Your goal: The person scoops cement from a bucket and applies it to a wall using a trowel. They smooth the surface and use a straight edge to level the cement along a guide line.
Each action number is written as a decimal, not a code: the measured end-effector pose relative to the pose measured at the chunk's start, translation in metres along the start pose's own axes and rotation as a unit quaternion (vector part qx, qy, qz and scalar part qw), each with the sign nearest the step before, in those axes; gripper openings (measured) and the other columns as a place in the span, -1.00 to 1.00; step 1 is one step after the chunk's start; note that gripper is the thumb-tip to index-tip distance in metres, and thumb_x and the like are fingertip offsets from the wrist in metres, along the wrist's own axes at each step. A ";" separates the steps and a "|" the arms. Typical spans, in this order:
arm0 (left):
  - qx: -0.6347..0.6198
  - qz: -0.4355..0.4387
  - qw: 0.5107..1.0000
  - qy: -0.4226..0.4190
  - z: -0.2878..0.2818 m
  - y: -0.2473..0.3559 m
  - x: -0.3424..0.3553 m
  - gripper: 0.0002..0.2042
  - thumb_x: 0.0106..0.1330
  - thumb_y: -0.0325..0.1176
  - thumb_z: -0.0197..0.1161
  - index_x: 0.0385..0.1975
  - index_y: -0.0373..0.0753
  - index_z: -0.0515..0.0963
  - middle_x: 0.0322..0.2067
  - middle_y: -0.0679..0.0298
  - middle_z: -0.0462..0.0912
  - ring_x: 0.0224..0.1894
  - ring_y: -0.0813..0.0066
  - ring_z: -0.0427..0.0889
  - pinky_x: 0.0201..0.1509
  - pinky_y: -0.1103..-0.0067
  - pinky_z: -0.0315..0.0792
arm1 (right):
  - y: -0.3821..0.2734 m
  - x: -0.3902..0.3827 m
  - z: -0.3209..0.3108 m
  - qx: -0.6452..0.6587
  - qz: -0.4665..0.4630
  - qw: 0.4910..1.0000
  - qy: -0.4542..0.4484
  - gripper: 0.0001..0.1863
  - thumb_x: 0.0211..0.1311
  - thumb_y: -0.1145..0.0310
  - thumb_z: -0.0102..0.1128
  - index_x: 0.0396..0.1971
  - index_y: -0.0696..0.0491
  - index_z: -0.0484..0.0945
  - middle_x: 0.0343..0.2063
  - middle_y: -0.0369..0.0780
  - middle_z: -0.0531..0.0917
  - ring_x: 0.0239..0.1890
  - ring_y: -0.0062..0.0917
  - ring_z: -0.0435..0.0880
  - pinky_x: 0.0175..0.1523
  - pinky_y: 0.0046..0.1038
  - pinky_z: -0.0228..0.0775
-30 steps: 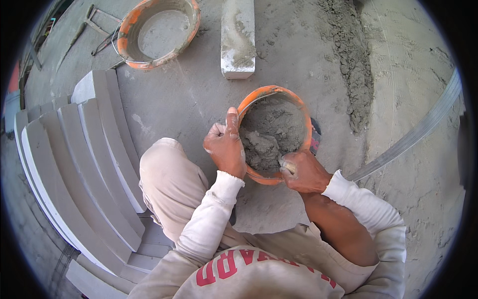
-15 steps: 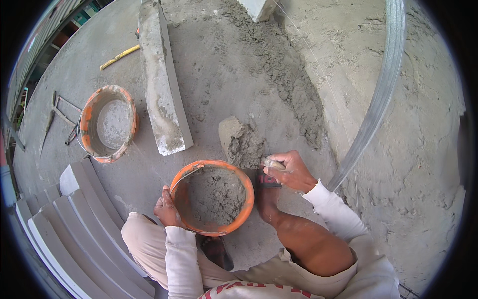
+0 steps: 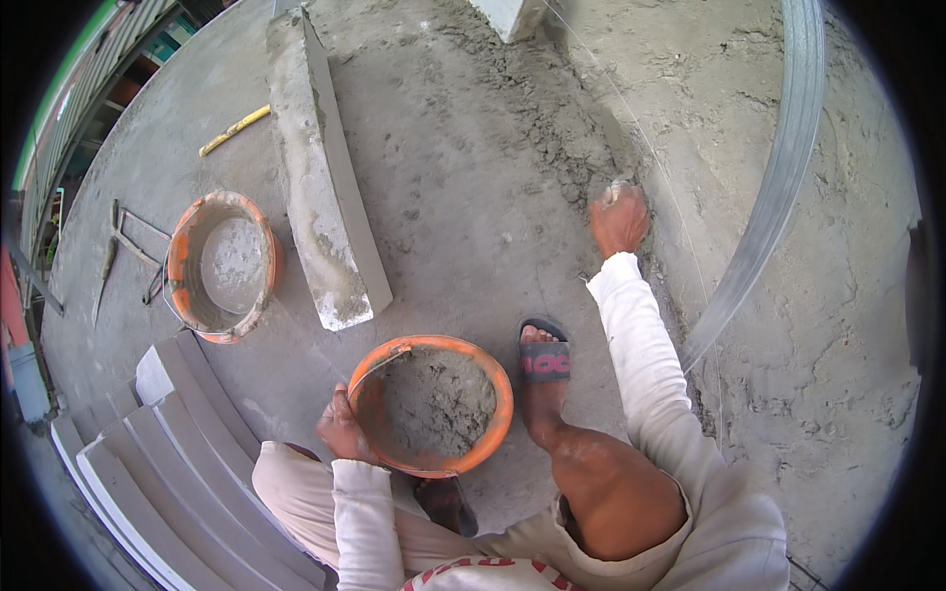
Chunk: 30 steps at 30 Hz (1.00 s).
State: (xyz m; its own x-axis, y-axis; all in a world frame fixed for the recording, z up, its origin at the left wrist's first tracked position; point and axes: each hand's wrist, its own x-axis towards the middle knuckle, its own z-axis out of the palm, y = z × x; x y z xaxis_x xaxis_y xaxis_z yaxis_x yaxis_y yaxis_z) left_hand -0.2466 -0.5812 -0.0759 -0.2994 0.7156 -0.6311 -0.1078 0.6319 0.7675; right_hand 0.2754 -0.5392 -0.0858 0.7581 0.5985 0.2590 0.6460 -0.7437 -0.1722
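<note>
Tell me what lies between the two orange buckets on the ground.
In the head view, the near end of a long grey concrete block lies between the left orange bucket and the mortar-filled orange bucket; otherwise bare concrete.

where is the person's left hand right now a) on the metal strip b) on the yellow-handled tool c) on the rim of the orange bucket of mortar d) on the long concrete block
c, the left hand grips the rim of the orange bucket, while the right hand reaches out to the mortar bed.

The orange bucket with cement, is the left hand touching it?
Touching. The head view shows the left hand gripping the rim of the orange bucket, no gap between them.
</note>
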 end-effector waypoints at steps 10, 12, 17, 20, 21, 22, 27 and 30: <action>0.054 -0.015 0.998 -0.017 0.038 0.035 -0.055 -0.59 0.50 -0.01 0.46 -0.47 -0.17 0.58 -0.48 0.43 0.60 -0.49 0.66 0.45 -0.37 0.59 0.39 | -0.048 -0.142 -0.211 0.107 -0.390 0.821 -0.403 -0.69 0.21 0.40 0.36 -0.08 0.21 0.70 -0.31 -0.03 0.71 -0.29 -0.05 0.73 -0.14 -0.13 0.56; 0.118 0.019 0.993 0.002 0.055 0.041 -0.079 -0.51 0.43 -0.02 0.54 -0.60 -0.09 0.42 -0.58 0.49 0.45 -0.54 0.70 0.29 -0.42 0.63 0.25 | -0.043 -0.168 -0.207 0.005 -0.436 0.792 -0.428 -0.66 0.19 0.37 0.34 -0.08 0.24 0.68 -0.30 -0.01 0.71 -0.28 -0.06 0.74 -0.12 -0.11 0.57; 0.103 0.048 0.991 0.067 0.080 0.053 -0.087 -0.43 0.37 -0.04 0.60 -0.67 -0.05 0.30 -0.62 0.53 0.32 -0.53 0.72 0.18 -0.44 0.64 0.14 | -0.040 -0.209 -0.180 0.081 -0.390 0.728 -0.558 -0.66 0.11 0.35 0.29 -0.17 0.27 0.64 -0.36 0.09 0.71 -0.30 0.05 0.71 -0.03 -0.04 0.57; 0.089 0.053 0.991 0.084 0.082 0.050 -0.087 -0.43 0.37 -0.04 0.60 -0.67 -0.04 0.30 -0.63 0.54 0.31 -0.53 0.73 0.17 -0.45 0.64 0.13 | -0.054 -0.216 -0.177 0.152 -0.345 0.701 -0.606 -0.79 0.09 0.39 0.30 -0.39 0.26 0.65 -0.47 0.08 0.72 -0.38 0.09 0.71 -0.12 -0.04 0.57; 0.079 0.045 0.992 0.082 0.080 0.051 -0.085 -0.44 0.38 -0.05 0.60 -0.67 -0.04 0.30 -0.62 0.54 0.32 -0.53 0.73 0.18 -0.45 0.64 0.13 | -0.057 -0.217 -0.177 0.182 -0.340 0.692 -0.610 -0.81 0.10 0.40 0.30 -0.44 0.25 0.65 -0.48 0.07 0.72 -0.41 0.08 0.70 -0.16 -0.05 0.57; 0.068 0.036 0.994 0.082 0.078 0.052 -0.084 -0.44 0.38 -0.06 0.60 -0.67 -0.04 0.31 -0.61 0.54 0.33 -0.53 0.73 0.18 -0.44 0.65 0.13 | -0.058 -0.216 -0.177 0.209 -0.299 0.685 -0.631 -0.82 0.13 0.41 0.32 -0.44 0.25 0.65 -0.51 0.05 0.71 -0.44 0.02 0.70 -0.19 -0.08 0.55; 0.005 0.034 0.996 0.079 0.054 0.033 -0.063 -0.46 0.43 -0.11 0.56 -0.67 -0.02 0.31 -0.58 0.53 0.39 -0.53 0.73 0.23 -0.43 0.66 0.19 | -0.056 -0.206 -0.183 0.323 -0.163 0.667 -0.651 -0.83 0.29 0.40 0.38 -0.41 0.20 0.67 -0.56 -0.10 0.68 -0.53 -0.37 0.59 -0.28 -0.28 0.45; 0.018 0.027 0.997 0.077 0.032 0.018 -0.049 -0.46 0.46 -0.11 0.53 -0.67 -0.02 0.29 -0.58 0.52 0.45 -0.53 0.73 0.27 -0.42 0.64 0.26 | -0.060 -0.182 -0.184 0.362 -0.131 0.681 -0.623 -0.79 0.35 0.37 0.39 -0.39 0.22 0.68 -0.57 -0.22 0.62 -0.49 -0.56 0.51 -0.29 -0.37 0.41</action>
State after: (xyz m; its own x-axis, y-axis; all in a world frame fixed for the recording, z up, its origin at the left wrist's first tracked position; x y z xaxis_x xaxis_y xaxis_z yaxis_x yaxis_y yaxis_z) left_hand -0.2034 -0.5949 -0.0349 -0.4459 0.6965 -0.5622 -0.0546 0.6057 0.7938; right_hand 0.0817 -0.6585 0.0526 -0.1956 0.8068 -0.5575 0.3064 -0.4898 -0.8162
